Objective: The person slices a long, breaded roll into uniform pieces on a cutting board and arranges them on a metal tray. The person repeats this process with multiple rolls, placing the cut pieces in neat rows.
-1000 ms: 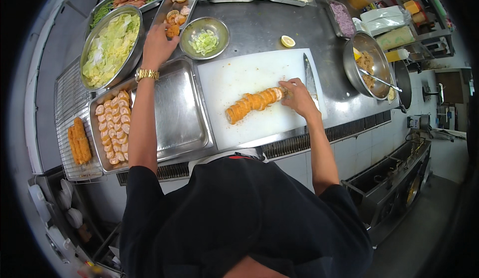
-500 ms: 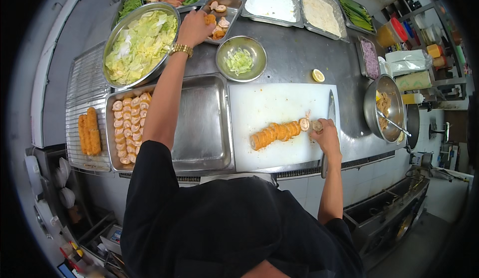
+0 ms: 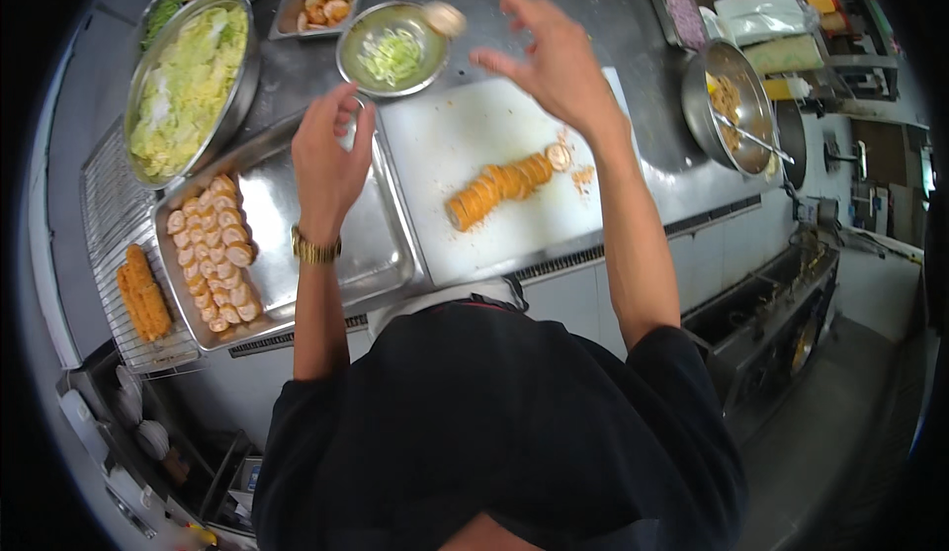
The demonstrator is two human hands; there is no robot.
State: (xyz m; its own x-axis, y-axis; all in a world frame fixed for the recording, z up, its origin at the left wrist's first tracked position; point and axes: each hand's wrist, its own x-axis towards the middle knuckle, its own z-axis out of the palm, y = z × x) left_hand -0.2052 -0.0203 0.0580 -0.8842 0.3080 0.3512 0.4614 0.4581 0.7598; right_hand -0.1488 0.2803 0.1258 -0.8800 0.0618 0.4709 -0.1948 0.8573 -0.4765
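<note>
My right hand (image 3: 549,57) is raised over the far side of the white cutting board (image 3: 504,245), fingers spread and holding nothing. Left of it a blurred round end slice (image 3: 445,19) shows against the rim of the small steel bowl (image 3: 348,75) of chopped greens, touching neither hand. My left hand (image 3: 333,161) hovers above the large steel tray (image 3: 381,264), thumb and fingers apart. On the board a sliced orange-crusted roll (image 3: 499,187) leans in a row, with a pale-centred slice (image 3: 559,158) at its right end. Rows of roll slices (image 3: 211,254) fill the tray's left part.
Far left stand a big bowl of cut cabbage (image 3: 188,96) and a wire rack with whole crusted rolls (image 3: 143,294). A small tray of roll pieces (image 3: 324,5) is at the back. A steel mixing bowl (image 3: 727,106) with a spoon stands right.
My left hand has come back from the small rear tray to above the large tray. My right hand has risen from the board and let go of the end slice. The view has shifted.
</note>
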